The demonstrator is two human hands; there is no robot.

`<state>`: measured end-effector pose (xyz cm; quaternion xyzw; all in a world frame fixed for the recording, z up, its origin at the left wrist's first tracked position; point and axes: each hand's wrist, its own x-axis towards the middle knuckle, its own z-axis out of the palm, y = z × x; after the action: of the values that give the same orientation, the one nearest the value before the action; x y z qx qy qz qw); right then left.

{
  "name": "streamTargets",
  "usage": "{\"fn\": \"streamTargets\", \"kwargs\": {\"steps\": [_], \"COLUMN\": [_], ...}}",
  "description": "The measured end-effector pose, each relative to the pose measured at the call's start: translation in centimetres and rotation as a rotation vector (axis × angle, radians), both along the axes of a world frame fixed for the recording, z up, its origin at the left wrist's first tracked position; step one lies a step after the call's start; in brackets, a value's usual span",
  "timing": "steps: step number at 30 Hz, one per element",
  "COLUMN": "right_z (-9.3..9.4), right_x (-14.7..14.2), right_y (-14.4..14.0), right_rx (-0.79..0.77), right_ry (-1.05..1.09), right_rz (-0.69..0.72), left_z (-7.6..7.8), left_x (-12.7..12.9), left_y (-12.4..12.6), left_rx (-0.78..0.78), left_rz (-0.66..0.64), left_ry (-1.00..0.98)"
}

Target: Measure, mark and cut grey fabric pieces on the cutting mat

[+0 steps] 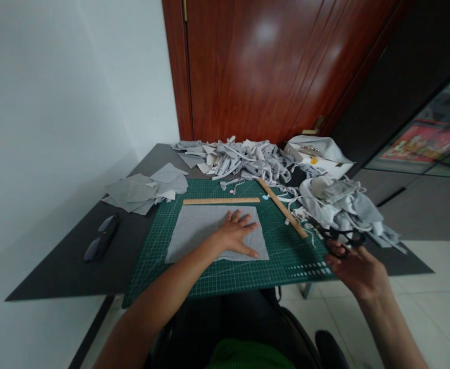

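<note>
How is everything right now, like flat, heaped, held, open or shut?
Cloth: spread flat
Left hand: open, on the cloth
Scissors: held; open or shut, can't tell
Right hand: holding the scissors
Mat: flat, under the cloth
Rulers: lying flat, one slanted
Scraps: heaped
Glasses: laid down
Box: looks open
Door: looks shut

white wall (56, 77) left | reddish door (244, 66) ahead | dark cabinet (405, 87) right | pale tiled floor (440, 302)
</note>
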<state>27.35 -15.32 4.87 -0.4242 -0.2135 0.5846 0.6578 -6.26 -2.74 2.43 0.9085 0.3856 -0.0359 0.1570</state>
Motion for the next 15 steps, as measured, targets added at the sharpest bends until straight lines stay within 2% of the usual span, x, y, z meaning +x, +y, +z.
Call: {"fn": "streamTargets", "kwargs": {"steps": [3,6,11,15], "right_z": [-0.6,-2.2,-4.7,-6.4], "right_x": [-0.8,-1.5,-3.7,-7.0], "right_y": [-3.4,-7.4,-13.4,-15.4], "right_rx": [-0.026,-0.072,-0.175,-0.153], "right_ry": [0.053,0.059,0.109,0.036], "right_rz": [-0.034,-0.009,0.139,0.303], "left_z": [-0.5,-0.9,-1.5,-2.0], "left_x": [0.4,0.8,0.5,-1.2], "left_y": [-0.2,-0.6,-2.5,-5.0], "left_rx": [0.014,0.024,0.095,0.151], "left_rz": [0.01,0.041,0.105,0.151], "left_ry": [0.001,0.013,-0.036,-0.047]}}
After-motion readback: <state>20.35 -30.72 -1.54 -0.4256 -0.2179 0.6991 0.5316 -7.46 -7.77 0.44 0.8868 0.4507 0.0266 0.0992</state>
